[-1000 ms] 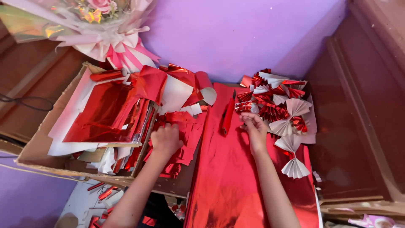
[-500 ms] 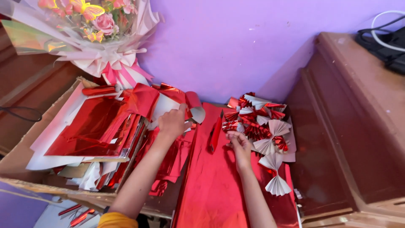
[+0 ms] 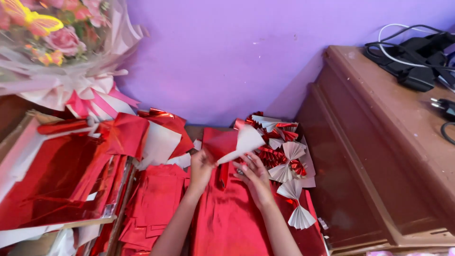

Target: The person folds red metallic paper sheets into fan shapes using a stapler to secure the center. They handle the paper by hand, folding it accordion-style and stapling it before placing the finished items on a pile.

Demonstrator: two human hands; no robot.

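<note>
Left hand (image 3: 201,167) pinches red foil sheet (image 3: 227,144); right hand (image 3: 256,176) beside it

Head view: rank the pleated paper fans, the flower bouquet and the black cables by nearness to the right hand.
1. Pleated paper fans, just right of the right hand.
2. Black cables, far right on the wooden cabinet.
3. Flower bouquet, top left corner.

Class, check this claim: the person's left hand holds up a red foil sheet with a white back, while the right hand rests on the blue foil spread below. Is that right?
Not quite. In the head view the left hand does hold the red foil sheet, but the foil spread under the right hand is red, not blue.
</note>
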